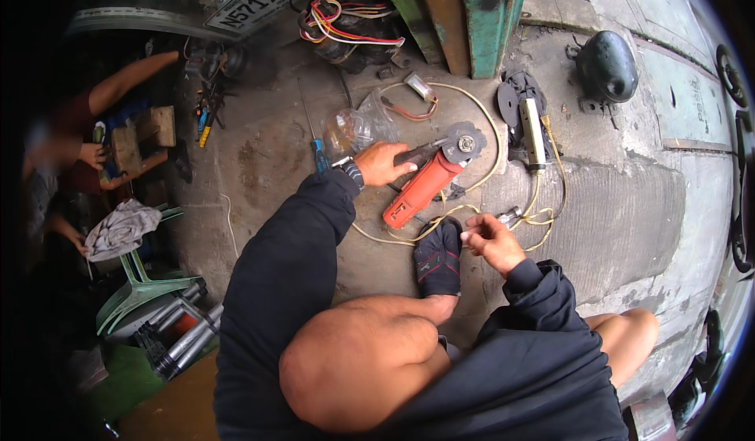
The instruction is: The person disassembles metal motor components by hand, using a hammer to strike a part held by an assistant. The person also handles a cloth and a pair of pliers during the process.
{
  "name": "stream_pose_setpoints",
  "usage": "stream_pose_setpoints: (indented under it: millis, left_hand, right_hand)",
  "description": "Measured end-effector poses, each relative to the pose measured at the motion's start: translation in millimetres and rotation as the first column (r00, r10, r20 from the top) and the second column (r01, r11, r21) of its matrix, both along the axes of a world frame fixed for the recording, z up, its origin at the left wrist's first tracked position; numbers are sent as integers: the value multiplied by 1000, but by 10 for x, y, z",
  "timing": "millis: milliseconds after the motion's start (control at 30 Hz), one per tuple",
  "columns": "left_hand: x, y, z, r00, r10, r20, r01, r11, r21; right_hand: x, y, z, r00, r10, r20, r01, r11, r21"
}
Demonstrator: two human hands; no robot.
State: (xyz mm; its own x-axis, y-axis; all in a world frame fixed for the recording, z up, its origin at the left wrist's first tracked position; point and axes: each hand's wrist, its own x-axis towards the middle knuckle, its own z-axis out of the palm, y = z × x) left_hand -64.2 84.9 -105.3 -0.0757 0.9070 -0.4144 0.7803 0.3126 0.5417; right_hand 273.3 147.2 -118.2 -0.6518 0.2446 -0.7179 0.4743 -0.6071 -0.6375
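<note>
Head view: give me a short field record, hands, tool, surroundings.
left hand: grips the side handle of the angle grinder
right hand: pinches something small near the cream cable, item too small to tell
angle grinder: red body, lies on the concrete floor, disc end away from the person
foot: in a dark sock, beside the grinder's rear end
near grinder: blue-handled screwdriver, clear plastic bag
far right: black compressor
far left: another person's arms
</note>
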Motion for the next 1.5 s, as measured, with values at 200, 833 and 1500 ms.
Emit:
stream_pose_setpoints:
  millis: [200,833,1500]
  left_hand:
    - [126,-7,67,991,74,-107,-82,994,-68]
    - [1117,-405,-178,925,320,-204,-227,898,376]
    - [766,-418,-49,967,101,-232,-33,960,279]
  right_hand:
    - [436,216,-134,976,-41,212,-112,743,660]
    - [841,-154,-327,858,150,491,-504,430,749]
    - [870,67,93,947,-286,146,264,953,149]
